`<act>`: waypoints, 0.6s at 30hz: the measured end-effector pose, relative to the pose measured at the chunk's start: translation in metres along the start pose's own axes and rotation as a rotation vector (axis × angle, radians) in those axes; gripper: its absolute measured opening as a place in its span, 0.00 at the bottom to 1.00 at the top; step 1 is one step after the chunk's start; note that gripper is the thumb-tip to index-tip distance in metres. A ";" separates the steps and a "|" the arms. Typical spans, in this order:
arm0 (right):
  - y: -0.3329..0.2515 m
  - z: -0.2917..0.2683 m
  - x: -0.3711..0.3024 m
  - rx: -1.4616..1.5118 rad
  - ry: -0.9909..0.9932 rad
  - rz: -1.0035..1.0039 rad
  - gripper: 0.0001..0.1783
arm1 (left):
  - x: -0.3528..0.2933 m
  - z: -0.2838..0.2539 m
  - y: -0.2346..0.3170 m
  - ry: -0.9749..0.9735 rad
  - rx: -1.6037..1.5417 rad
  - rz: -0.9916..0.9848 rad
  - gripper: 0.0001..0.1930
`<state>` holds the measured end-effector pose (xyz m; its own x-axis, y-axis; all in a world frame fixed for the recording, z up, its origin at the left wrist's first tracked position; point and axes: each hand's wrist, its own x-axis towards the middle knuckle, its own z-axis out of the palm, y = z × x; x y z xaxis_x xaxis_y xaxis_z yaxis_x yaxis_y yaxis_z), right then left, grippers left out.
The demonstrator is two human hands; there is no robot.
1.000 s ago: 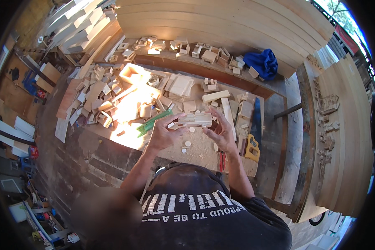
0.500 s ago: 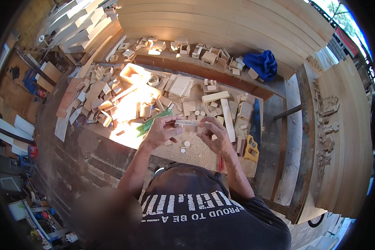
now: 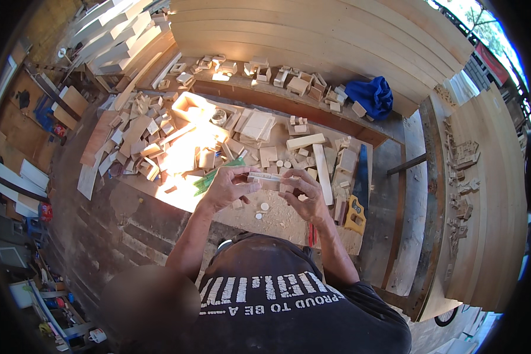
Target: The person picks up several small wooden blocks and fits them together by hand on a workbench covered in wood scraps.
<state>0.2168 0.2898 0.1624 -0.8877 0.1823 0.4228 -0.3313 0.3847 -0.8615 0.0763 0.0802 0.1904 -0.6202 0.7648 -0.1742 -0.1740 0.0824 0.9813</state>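
Between my two hands, above the near part of the workbench [image 3: 236, 217], is a small pale wooden block [image 3: 268, 179] with a lighter strip along its top edge. The fingers and thumb of my left hand [image 3: 226, 187] close on its left end. My right hand [image 3: 305, 193] pinches the right end, its fingers bent over the wood. Both hands hide the block's ends. Just below it on the bench lie two small round wooden discs [image 3: 264, 206] among sawdust. A green object [image 3: 204, 183] lies beside my left hand.
Right of my hands lies a handsaw with a yellow handle [image 3: 355, 213]. Wood offcuts [image 3: 137, 131] heap at the left, near a glass jar [image 3: 218, 117]. Behind, a ledge carries small wooden pieces [image 3: 298, 85] and a blue cloth [image 3: 369, 97]. Red handles [image 3: 312, 233] show at the front edge.
The wooden block has tilted slightly between my fingers, so its light top strip shows more clearly. Both hands keep their hold in nearly the same place.
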 end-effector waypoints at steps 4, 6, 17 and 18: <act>-0.001 0.001 0.002 0.002 0.000 0.008 0.17 | 0.001 -0.002 0.001 -0.002 0.005 0.008 0.26; -0.001 0.001 0.002 -0.007 0.002 -0.001 0.19 | 0.001 -0.003 0.001 -0.003 -0.003 0.006 0.26; 0.002 0.000 0.004 0.430 0.009 0.319 0.39 | 0.008 -0.006 -0.004 -0.010 -0.090 0.043 0.24; 0.004 -0.001 0.004 0.414 -0.004 0.360 0.38 | 0.008 -0.005 -0.003 -0.005 -0.083 0.043 0.24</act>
<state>0.2123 0.2933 0.1609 -0.9691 0.2332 0.0804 -0.1037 -0.0895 -0.9906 0.0683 0.0833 0.1860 -0.6244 0.7700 -0.1315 -0.2100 -0.0033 0.9777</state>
